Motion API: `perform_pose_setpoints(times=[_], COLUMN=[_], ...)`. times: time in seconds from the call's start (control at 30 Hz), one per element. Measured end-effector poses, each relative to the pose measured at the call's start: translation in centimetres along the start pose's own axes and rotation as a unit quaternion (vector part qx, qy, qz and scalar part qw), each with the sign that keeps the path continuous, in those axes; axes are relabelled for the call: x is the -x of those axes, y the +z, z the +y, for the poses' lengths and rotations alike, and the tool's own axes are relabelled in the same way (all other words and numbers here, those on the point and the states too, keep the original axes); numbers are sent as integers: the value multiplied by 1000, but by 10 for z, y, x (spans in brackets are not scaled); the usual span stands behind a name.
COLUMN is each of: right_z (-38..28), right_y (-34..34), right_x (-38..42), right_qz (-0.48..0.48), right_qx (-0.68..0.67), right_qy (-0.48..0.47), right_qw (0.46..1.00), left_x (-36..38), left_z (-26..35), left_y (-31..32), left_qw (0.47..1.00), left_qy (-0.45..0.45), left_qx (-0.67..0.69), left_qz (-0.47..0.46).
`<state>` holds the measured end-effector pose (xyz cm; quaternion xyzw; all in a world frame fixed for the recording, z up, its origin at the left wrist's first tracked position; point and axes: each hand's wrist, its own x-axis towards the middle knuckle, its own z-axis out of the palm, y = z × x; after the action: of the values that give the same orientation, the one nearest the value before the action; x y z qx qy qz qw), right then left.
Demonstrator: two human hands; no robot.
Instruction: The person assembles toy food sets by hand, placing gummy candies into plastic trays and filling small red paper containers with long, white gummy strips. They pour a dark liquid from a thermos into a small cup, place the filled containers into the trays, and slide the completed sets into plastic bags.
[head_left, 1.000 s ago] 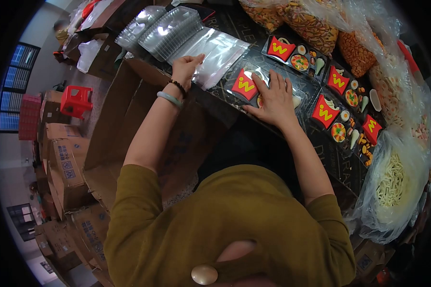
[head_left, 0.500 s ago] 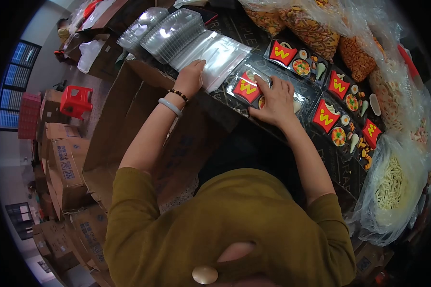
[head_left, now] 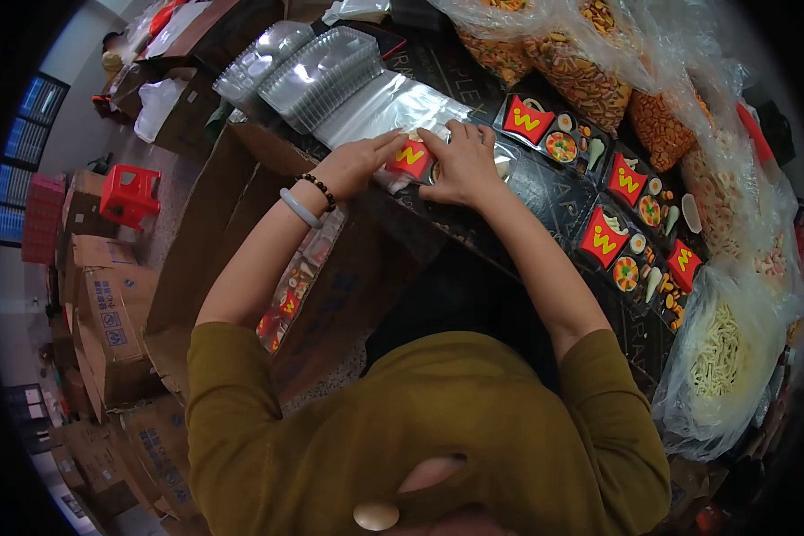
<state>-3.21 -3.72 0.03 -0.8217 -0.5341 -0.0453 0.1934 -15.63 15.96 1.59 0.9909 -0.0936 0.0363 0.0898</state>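
A clear plastic tray with a red fries box marked with a yellow emblem (head_left: 409, 158) lies between my hands, at the near end of a stack of clear plastic bags (head_left: 366, 112). My left hand (head_left: 353, 167) is at its left side, fingers stretched together over the bag and the tray's edge; exactly what they grip is partly hidden. From the right, my right hand (head_left: 464, 165) grips the tray, thumb at the near side and fingers over the far side, covering most of its contents. Several filled trays (head_left: 606, 237) with toy-like food pieces sit to the right.
Stacked clear clamshell containers (head_left: 317, 67) stand at the far left of the table. Bags of small orange pieces (head_left: 585, 67) and a bag of pale strips (head_left: 719, 348) line the far and right sides. An open carton (head_left: 214, 223) holding packed items is below left; a red stool (head_left: 129, 195) stands beyond.
My right hand has moved left with the tray, onto the bags' near end. My left hand has shifted right and nearer, meeting the tray. Packed items in the carton now show below my left arm.
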Motion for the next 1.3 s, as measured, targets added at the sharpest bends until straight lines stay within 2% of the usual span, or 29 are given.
perform_pose_setpoints(times=[0.07,0.1,0.23,0.33,0.4,0.43,0.47,0.5,0.6,0.7,0.73,0.87,0.93,0.97,1.1,1.2,1.23,1.3], right_z=[-5,-10,-19,-1,24,29,33,36,35,36,33,36,32,29,22,18,11,7], right_y=[10,19,27,-23,-25,-23,-20,-20,-23,-31,-42,-45,-45,-46,-46,-33,-32,-33], right_x=[-6,-8,-7,33,62,73,83,92,116,146,152,180,188,191,202,203,198,199], right_qz=[-6,7,100,98,6,7,9,12,17,36,43,97,113,119,119,174,210,204], right_qx=[-16,-21,-9,66,-26,-204,-375,-534,-723,-788,-792,-659,-632,-619,-671,-688,-707,-714], right_qy=[56,66,77,141,250,295,330,352,367,327,331,393,420,433,436,418,419,404], right_qw=[998,998,992,983,968,933,866,768,585,520,511,634,641,645,588,567,529,535], left_x=[-1,-2,-12,-14,-14,-16,-19,-22,-23,-21,-22,-27,-31,-31,-36,-36,-35,-35], left_z=[29,31,33,40,46,50,55,69,105,132,135,149,158,159,179,192,199,213], left_y=[-19,-12,7,-6,-6,-6,-9,-18,-23,-20,-16,-4,3,16,16,28,32,36], left_qw=[992,993,997,991,992,993,994,993,996,994,993,992,994,998,998,997,992,987], left_qy=[-52,-34,-52,-85,-82,-77,-70,-61,-18,-10,-7,-25,-45,-22,-20,6,64,88], left_qx=[-14,-18,-11,-24,1,13,24,29,48,90,101,110,78,61,25,69,108,134], left_qz=[-115,-112,-52,-103,-94,-90,-86,-92,-67,-65,-57,-51,-64,-25,-54,-40,-12,3])
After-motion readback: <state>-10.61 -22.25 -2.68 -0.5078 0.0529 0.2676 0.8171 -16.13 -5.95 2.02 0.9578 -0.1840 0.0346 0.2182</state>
